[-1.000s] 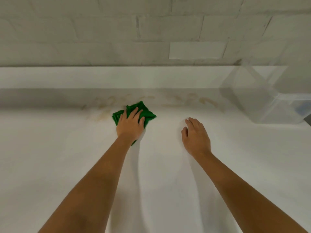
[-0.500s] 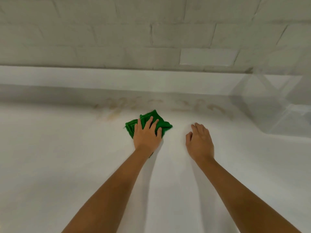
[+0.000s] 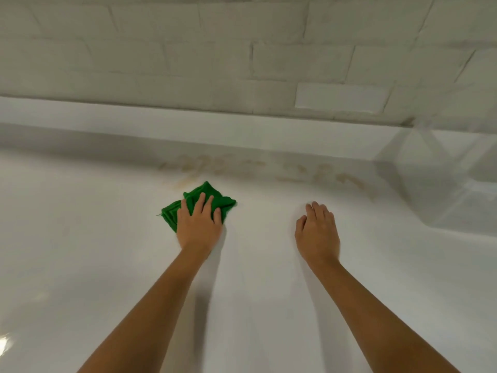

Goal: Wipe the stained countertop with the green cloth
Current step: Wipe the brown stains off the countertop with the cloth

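A folded green cloth (image 3: 207,196) lies on the white countertop (image 3: 80,265), just in front of a band of brownish stains (image 3: 223,165) that runs along the back of the counter. My left hand (image 3: 199,224) presses flat on the cloth with fingers spread over it. More stain smears (image 3: 347,179) lie further right. My right hand (image 3: 318,232) rests palm down on the bare counter, to the right of the cloth, holding nothing.
A clear plastic container (image 3: 451,184) stands at the back right of the counter. A low white ledge (image 3: 188,130) and a white brick wall (image 3: 242,49) rise behind the stains.
My left hand slid the cloth first right, then back left, staying just in front of the stains. My right hand stayed put on the counter. The camera view shifted.
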### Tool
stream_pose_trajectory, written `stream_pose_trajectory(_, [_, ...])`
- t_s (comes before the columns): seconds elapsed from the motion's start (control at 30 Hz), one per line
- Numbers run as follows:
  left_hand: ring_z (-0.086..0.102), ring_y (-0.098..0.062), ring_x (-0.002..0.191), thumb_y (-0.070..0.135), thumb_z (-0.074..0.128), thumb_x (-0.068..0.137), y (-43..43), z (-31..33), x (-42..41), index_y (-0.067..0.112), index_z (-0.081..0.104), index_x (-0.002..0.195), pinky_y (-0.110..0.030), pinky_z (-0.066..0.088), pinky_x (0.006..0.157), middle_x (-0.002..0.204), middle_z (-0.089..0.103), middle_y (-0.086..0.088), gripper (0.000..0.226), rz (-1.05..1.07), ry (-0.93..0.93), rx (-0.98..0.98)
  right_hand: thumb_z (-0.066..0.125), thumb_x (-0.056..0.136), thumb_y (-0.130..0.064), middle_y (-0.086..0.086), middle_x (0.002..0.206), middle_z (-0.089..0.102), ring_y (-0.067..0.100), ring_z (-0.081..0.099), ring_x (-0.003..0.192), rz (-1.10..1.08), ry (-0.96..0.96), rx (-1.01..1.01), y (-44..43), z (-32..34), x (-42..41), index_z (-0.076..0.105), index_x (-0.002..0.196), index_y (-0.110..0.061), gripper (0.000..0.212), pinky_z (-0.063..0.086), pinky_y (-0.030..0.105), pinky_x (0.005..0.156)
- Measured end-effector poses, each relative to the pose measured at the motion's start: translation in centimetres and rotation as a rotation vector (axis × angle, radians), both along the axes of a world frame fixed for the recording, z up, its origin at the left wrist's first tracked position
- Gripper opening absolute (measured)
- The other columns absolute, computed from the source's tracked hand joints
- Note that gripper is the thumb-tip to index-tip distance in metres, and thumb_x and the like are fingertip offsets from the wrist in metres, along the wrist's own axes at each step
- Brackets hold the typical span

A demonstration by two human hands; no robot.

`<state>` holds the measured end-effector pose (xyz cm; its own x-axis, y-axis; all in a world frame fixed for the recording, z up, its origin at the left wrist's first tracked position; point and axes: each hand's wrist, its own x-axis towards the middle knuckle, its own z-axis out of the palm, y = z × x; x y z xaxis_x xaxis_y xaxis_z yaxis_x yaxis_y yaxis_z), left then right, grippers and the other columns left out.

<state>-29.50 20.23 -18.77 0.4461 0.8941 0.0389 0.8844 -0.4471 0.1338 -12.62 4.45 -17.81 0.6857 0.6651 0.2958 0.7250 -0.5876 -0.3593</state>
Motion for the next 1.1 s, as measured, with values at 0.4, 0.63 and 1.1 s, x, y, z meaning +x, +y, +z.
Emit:
stream_pose_trajectory(0.4, [-0.001, -0.029, 0.147, 0.043, 0.016, 0.1, -2.5, 1.6, 3.2, 0.03, 0.017, 0.15, -0.042, 0.004, 0.121, 0.159, 0.009, 0.011, 0.051, -0.229, 0.026, -0.08, 0.044, 0.089, -0.007, 0.024, 0.117, 0.058, 0.038, 0.052, 0.111, 0.007, 0.0, -0.037, 0.1, -0.1, 0.2, 0.054, 0.115, 0.01, 0.033, 0.04, 0.046, 0.099])
stream_pose_trajectory(0.63, [0.005, -0.028, 0.147, 0.039, 0.02, 0.101, 3.6, 0.9, -0.6, 0.025, 0.024, 0.149, -0.042, 0.007, 0.121, 0.158, 0.015, 0.006, 0.05, -0.14, -0.051, -0.084, 0.036, 0.095, -0.013, 0.017, 0.137, 0.045, 0.029, 0.036, 0.129, 0.016, 0.038, -0.068, -0.3, 0.6, 0.1, 0.043, 0.13, 0.003, 0.039, 0.025, 0.037, 0.111])
stream_pose_trajectory(1.1, [0.0, -0.028, 0.148, 0.043, 0.02, 0.1, 2.2, 1.5, -0.2, 0.03, 0.02, 0.148, -0.041, 0.005, 0.121, 0.158, 0.014, 0.011, 0.05, -0.369, -0.016, -0.03, 0.03, 0.097, -0.013, 0.012, 0.145, 0.035, 0.023, 0.029, 0.134, 0.037, 0.175, -0.017, 7.1, 1.7, -7.1, 0.033, 0.137, -0.002, 0.041, 0.02, 0.03, 0.113])
